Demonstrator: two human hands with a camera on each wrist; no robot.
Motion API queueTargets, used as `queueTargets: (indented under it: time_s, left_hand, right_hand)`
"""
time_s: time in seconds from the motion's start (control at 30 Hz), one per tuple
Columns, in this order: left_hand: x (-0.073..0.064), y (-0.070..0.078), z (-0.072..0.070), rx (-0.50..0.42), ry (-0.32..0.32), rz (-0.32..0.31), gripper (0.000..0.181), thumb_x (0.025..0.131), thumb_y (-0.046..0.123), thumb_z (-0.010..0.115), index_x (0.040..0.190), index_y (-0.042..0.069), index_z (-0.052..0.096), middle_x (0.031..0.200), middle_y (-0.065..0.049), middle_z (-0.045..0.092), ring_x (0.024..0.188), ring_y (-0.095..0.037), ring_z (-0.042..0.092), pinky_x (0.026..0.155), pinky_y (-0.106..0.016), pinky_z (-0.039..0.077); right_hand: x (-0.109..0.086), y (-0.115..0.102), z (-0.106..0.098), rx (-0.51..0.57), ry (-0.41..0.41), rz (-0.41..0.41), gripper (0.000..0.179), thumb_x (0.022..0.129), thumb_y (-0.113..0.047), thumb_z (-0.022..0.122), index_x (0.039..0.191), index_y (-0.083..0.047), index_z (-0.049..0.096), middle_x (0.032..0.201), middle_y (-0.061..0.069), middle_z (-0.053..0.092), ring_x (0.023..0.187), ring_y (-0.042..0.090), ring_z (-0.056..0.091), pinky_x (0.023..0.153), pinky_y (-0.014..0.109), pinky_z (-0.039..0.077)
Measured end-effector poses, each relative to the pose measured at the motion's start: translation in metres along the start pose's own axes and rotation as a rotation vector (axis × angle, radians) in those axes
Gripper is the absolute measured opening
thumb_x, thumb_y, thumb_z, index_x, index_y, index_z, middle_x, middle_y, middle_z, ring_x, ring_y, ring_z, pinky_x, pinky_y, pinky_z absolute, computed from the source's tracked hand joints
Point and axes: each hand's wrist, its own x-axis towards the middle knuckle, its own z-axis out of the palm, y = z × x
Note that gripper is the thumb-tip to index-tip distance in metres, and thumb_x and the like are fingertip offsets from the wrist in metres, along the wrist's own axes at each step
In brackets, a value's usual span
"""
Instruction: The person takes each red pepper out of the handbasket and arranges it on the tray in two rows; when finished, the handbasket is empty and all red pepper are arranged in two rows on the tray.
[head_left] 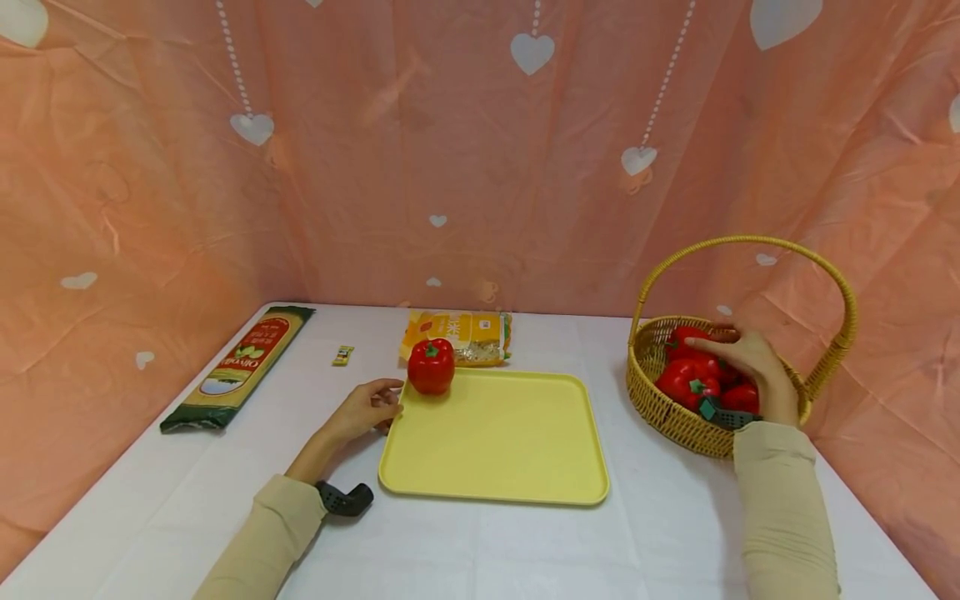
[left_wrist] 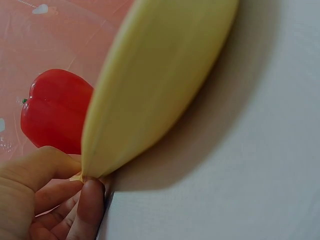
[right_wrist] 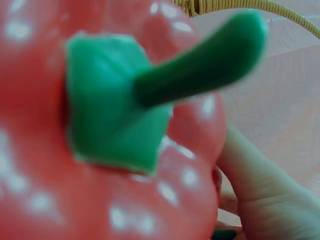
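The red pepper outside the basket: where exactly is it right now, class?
In the head view, the red pepper sits at the far left corner of the yellow tray, in front of the yellow bag and near the left hand.

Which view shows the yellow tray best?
The head view: nearly all of the tray shows from above. The left wrist view has only part, close up, touching the left hand; the right wrist view shows none of it.
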Motion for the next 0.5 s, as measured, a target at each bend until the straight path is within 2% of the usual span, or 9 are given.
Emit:
queueTargets:
  time_s: [0.3,0.37,0.5]
  left_hand:
    - [0.0012,-0.0008,-0.0002,0.010,0.004,-0.006,0.048,0.087,0.006,0.061,0.132,-0.004,0.045,0.095,-0.013,0.054,0.068,-0.016,0.055,0.060,-0.028,0.053]
    - [0.0010,-0.0006,-0.0001,0.012,0.004,-0.006,0.048,0.087,0.006,0.061,0.132,-0.005,0.044,0.095,-0.013,0.054,0.068,-0.016,0.055,0.060,-0.028,0.053]
    - [0.0006,-0.0004,0.0001,0.008,0.005,-0.004,0.048,0.087,0.005,0.061,0.131,-0.005,0.045,0.095,-0.013,0.053,0.068,-0.016,0.055,0.060,-0.028,0.054]
  right_hand:
    - [-0.0039,-0.0021,-0.0022,-0.092,-0.107,0.037,0.084,0.082,-0.055,0.059,0.134,0.005,0.032,0.127,0.028,0.038,0.108,0.040,0.040,0.089,0.053,0.042]
    - [-0.0040,-0.0025,-0.0020,-0.127,-0.113,0.030,0.081,0.082,-0.056,0.059,0.131,0.005,0.036,0.122,0.026,0.041,0.104,0.039,0.044,0.085,0.049,0.046]
    - [-0.0036,-0.0019,-0.0006,-0.149,-0.104,0.034,0.076,0.081,-0.057,0.059,0.124,0.003,0.041,0.117,0.023,0.045,0.098,0.035,0.047,0.075,0.033,0.047]
